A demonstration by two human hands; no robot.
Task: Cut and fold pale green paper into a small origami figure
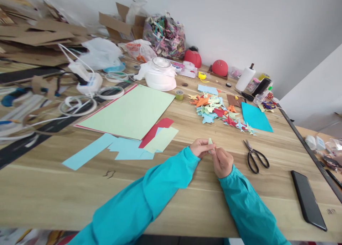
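A small folded piece of pale green paper (210, 141) is pinched between my two hands above the wooden table. My left hand (200, 147) grips it from the left, and my right hand (222, 162) closes on its lower end; the fingers hide most of it. Beyond them lies a heap of folded paper cranes (213, 107) in orange, green, blue and red. Black-handled scissors (253, 156) rest to the right of my right hand, blades slightly apart. On the left are loose cut pieces of blue paper (133, 148), with red and pale green paper pieces (162, 139) overlapping them.
A stack of large pale green sheets (130, 109) lies at left. A black phone (308, 200) is at right, and a turquoise sheet (256, 116) beside the heap. A power strip (91, 83), cables, a clear bag of trinkets (165, 36) and a white bottle (245, 79) stand farther back.
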